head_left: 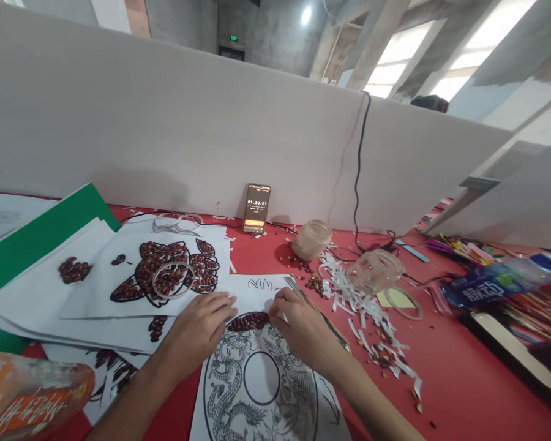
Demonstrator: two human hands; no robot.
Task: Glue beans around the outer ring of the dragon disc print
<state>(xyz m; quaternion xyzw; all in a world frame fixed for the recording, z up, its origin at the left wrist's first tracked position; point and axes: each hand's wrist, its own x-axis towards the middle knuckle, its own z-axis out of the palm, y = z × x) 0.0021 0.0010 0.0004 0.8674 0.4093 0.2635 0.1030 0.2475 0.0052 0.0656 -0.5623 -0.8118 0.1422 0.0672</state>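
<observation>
A sheet of paper point(261, 378) printed with a ring of dragon and bird drawings lies in front of me. Dark red beans point(248, 321) fill a narrow patch at the top of the ring. My left hand point(206, 326) rests at the sheet's upper left, its fingers stretched out and holding nothing. On the other side, my right hand point(298, 318) has its thumb and fingertips drawn together at the right end of the bean patch. Whatever lies between those fingertips is hidden. Beside the right hand lie a metal ruler-like strip point(310, 298) and a thin orange-brown item.
Bean-covered picture sheets point(165, 272) and a tape ring point(173, 280) lie left, near an orange bottle point(32, 395). A phone timer point(257, 208) leans on the white partition. Right are two jars point(313, 239), loose beans, paper strips point(344, 285) and a blue-labelled bottle point(491, 282).
</observation>
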